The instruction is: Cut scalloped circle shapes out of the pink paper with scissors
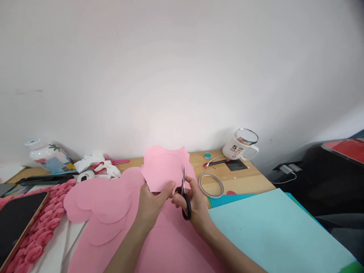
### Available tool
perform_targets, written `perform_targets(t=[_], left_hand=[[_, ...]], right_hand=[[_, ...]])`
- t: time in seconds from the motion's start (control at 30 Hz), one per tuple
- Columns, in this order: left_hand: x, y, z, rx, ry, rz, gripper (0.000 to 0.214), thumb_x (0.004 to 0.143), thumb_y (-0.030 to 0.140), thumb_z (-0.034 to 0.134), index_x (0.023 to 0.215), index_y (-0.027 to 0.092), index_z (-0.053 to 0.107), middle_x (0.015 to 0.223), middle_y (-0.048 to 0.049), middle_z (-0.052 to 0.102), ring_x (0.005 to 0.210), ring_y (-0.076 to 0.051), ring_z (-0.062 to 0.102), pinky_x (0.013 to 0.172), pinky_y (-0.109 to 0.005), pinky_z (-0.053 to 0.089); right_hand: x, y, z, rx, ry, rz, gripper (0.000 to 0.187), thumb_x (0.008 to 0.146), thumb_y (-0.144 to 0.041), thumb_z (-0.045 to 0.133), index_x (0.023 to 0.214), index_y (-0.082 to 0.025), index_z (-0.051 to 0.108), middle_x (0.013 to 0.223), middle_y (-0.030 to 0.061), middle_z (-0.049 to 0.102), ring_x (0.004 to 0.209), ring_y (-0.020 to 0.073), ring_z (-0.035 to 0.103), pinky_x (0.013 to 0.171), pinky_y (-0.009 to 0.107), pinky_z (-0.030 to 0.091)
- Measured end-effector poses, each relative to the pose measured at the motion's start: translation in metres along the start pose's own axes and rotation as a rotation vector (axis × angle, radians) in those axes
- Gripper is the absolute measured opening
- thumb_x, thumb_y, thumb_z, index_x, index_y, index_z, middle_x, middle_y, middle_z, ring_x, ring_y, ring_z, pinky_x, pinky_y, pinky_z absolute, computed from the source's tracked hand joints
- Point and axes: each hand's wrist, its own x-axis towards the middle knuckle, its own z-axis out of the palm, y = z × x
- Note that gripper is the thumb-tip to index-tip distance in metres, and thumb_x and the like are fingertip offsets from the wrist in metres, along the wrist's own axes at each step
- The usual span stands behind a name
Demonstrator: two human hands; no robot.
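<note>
My left hand (153, 201) pinches the lower edge of a piece of pink paper (163, 168), thumb on top. A faint curved line runs across that paper, and its outer edge is cut in scallops. My right hand (193, 203) grips a pair of scissors (186, 197) with black handles, fingers through the loops. The blades point up and lie at the right part of the paper; how far apart they are is hard to make out. Several pink paper circles (110, 203) overlap to the left of my hands, on a larger pink sheet (170, 242).
A white mug (237, 148) stands at the back right, near a pale ring (202, 185) and a black pen (218, 162). Light blue sheets (273, 227) lie at right. Left are a bottle (49, 157), crumpled tissues (91, 161), and a phone (19, 220) on pink braided fabric (47, 223).
</note>
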Motion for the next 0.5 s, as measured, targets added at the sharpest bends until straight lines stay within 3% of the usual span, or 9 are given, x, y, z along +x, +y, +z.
perform_targets(t=[0.27, 0.5], left_hand=[[-0.0005, 0.0022, 0.0, -0.007, -0.005, -0.013, 0.026, 0.063, 0.029, 0.068, 0.046, 0.016, 0.054, 0.037, 0.0075, 0.042, 0.039, -0.009, 0.043, 0.042, -0.021, 0.036], [0.0007, 0.0006, -0.0005, -0.054, -0.066, 0.013, 0.032, 0.065, 0.029, 0.066, 0.042, 0.017, 0.047, 0.039, 0.0059, 0.043, 0.043, -0.01, 0.046, 0.044, -0.022, 0.038]], right_hand=[[-0.0014, -0.0016, -0.0003, -0.083, 0.044, 0.032, 0.044, 0.065, -0.023, 0.063, 0.102, -0.02, 0.039, 0.051, -0.009, 0.052, 0.045, 0.0104, 0.045, 0.048, 0.022, 0.034], [-0.0016, -0.0062, 0.0018, -0.139, 0.063, 0.058, 0.045, 0.064, -0.026, 0.064, 0.101, -0.018, 0.04, 0.046, -0.0097, 0.049, 0.044, 0.0102, 0.042, 0.046, 0.021, 0.032]])
